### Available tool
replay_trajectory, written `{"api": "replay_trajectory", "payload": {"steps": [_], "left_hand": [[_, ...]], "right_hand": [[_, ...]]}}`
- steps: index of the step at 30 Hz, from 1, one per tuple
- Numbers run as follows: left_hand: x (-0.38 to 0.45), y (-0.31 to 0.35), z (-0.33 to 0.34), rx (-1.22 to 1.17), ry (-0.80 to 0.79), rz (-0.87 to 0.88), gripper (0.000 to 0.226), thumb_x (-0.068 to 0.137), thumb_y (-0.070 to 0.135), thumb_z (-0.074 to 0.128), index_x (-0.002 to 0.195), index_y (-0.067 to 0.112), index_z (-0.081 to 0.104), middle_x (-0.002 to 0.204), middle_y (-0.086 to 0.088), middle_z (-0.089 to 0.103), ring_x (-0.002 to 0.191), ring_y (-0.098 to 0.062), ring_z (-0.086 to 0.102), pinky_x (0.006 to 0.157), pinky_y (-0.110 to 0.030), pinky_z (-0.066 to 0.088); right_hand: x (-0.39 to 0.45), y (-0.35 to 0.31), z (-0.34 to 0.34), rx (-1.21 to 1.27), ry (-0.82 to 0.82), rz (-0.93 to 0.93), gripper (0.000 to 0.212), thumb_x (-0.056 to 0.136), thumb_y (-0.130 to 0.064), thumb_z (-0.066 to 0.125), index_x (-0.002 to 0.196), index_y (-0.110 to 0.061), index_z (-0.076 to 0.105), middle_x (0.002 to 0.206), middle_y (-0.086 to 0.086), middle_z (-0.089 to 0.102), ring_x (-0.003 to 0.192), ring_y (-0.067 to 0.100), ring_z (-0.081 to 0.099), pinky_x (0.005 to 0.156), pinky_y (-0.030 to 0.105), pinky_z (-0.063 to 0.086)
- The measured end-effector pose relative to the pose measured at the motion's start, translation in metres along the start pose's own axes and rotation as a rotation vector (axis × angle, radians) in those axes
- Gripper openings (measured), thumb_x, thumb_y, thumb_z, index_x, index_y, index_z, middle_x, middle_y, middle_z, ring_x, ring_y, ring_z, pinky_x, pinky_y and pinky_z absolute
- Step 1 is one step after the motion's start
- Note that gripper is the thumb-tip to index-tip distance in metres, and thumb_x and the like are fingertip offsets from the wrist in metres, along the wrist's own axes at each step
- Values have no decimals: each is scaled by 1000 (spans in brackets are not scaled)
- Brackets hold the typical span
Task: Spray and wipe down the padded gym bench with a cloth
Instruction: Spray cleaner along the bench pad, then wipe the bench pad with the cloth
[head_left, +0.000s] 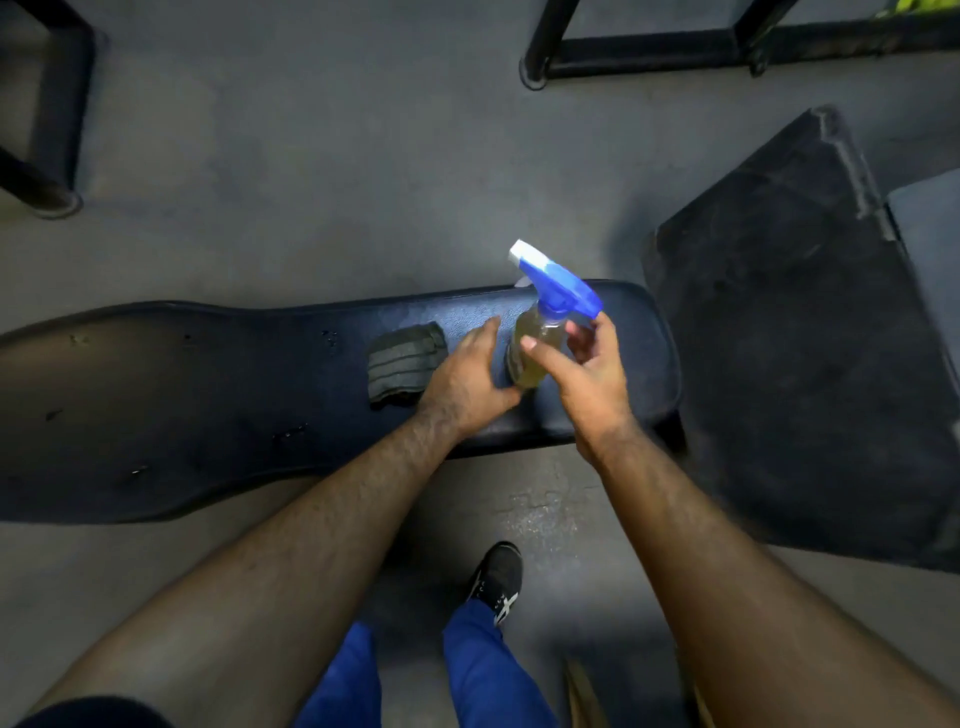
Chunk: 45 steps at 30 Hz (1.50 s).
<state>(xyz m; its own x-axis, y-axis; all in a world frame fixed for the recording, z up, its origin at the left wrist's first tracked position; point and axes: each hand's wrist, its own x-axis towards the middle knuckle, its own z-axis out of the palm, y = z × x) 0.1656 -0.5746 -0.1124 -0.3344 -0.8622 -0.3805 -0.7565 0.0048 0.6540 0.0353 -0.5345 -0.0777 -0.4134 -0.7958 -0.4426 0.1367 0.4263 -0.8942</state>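
Bottle (537, 343) upright on bench (208, 405), cloth (402, 361) beside. Left hand (470, 382) open, flat against bottle base. Right hand (584, 366) loosely open around bottle, not clamped.

A spray bottle (537, 332) stands on the dark bench (208, 395) — both hands, left hand (467, 382) and right hand (587, 371), are around it. A folded cloth (402, 361) lies beside.
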Motion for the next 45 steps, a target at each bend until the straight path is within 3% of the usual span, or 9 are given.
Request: {"api": "replay_trajectory", "payload": {"steps": [5,10,15,19,21,26,33,40,45], "left_hand": [[-40,-24,2,-26,69,-88,77,84,28,71,150,10,36,146,-13,47,132,-25,47,111,-37,38],[-74,-47,-11,-104,124,-85,61,81,26,71,138,15,51,130,-8,59,118,-24,58,101,-40,48],[-71,-84,-33,-110,180,-124,54,84,26,69,135,13,55,127,-10,61,118,-25,59,99,-38,48],[-56,-121,-59,-78,278,-183,42,89,27,65,128,16,59,126,-6,61,116,-21,58,98,-37,49],[-50,-145,-71,-35,341,-219,35,91,29,62,124,16,62,125,-3,62,115,-20,59,97,-35,49],[-32,-206,-85,108,457,-150,36,88,23,60,122,11,61,120,-6,63,112,-23,59,99,-39,47],[-11,-268,-86,351,456,-126,55,92,28,50,142,7,45,154,-17,36,144,-32,30,120,-46,22],[-8,-288,-76,364,451,-75,59,98,33,39,149,5,35,159,-16,26,149,-31,20,122,-46,13],[-8,-286,-78,365,444,-81,59,97,34,37,148,5,36,159,-16,27,149,-31,20,122,-46,13]], "right_hand": [[-45,24,16,32,113,98,82,78,-15,83,145,-21,37,129,1,48,124,13,49,105,19,39],[-77,39,43,108,78,206,65,83,-11,78,137,-18,43,120,1,52,115,13,53,102,25,45],[-67,47,91,6,-61,147,40,87,-6,73,121,-18,55,100,-4,53,103,14,53,102,35,45],[-45,66,130,-317,-169,-16,36,79,-37,71,112,-34,60,115,-2,63,101,18,63,100,45,50],[-33,73,144,-559,-249,-127,41,84,-38,68,123,-28,60,123,-4,60,106,17,60,100,43,49],[4,97,175,-1098,-294,-496,59,88,-45,56,142,-23,50,156,8,39,149,29,25,121,52,22],[38,135,201,-1369,-352,-592,58,99,-52,37,153,-30,35,164,7,24,153,31,14,122,52,7],[41,142,197,-1304,-288,-616,63,101,-46,33,157,-17,24,165,5,22,154,25,15,124,50,8],[41,146,189,-1475,-188,-607,58,101,-50,34,155,-29,30,163,4,28,151,32,20,121,59,9]]}}
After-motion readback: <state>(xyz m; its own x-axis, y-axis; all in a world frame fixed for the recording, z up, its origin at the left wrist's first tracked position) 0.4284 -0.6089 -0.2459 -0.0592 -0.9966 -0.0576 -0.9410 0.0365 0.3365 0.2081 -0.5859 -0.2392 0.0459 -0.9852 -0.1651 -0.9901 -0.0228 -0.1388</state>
